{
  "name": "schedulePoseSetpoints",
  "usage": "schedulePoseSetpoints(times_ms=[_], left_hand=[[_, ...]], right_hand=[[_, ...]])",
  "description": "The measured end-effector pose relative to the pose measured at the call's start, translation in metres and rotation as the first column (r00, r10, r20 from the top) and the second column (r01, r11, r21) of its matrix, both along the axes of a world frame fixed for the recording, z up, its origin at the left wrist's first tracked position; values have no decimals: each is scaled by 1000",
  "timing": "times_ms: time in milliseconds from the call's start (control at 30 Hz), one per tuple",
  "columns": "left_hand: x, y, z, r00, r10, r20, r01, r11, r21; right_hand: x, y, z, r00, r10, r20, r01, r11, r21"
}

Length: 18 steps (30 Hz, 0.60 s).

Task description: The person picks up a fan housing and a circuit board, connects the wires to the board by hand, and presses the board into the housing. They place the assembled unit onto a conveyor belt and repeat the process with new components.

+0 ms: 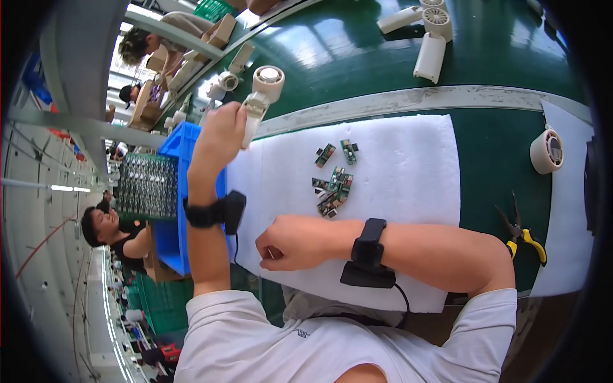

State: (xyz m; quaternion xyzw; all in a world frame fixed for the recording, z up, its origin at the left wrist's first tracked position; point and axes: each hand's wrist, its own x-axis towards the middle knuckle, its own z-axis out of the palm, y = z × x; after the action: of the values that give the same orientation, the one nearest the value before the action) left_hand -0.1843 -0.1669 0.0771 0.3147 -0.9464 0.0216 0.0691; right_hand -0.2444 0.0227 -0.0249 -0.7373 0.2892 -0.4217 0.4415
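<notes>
My left hand is raised at the far left of the foam sheet, closed around the handle of a white handheld fan. The fan's round head points up and away from me. Over the near left part of the white foam sheet, my right hand is curled closed; whatever its fingers may hold is hidden. Several small green circuit boards lie loosely grouped on the sheet, beyond my right hand.
Blue bin at left, with a stack of circuit boards beside it. Yellow-handled pliers and another fan are at right. More fan parts lie on the green surface beyond a pale rail. Other people sit at left.
</notes>
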Motion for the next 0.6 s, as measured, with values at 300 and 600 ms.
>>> schedulePoseSetpoints(times_ms=[300,600], left_hand=[[122,152,-45,761,592,-266,-242,639,730],[123,163,-28,978,50,204,-78,988,131]], right_hand=[[13,4,10,860,-489,147,492,870,17],[9,6,8,829,-434,-353,384,900,-206]])
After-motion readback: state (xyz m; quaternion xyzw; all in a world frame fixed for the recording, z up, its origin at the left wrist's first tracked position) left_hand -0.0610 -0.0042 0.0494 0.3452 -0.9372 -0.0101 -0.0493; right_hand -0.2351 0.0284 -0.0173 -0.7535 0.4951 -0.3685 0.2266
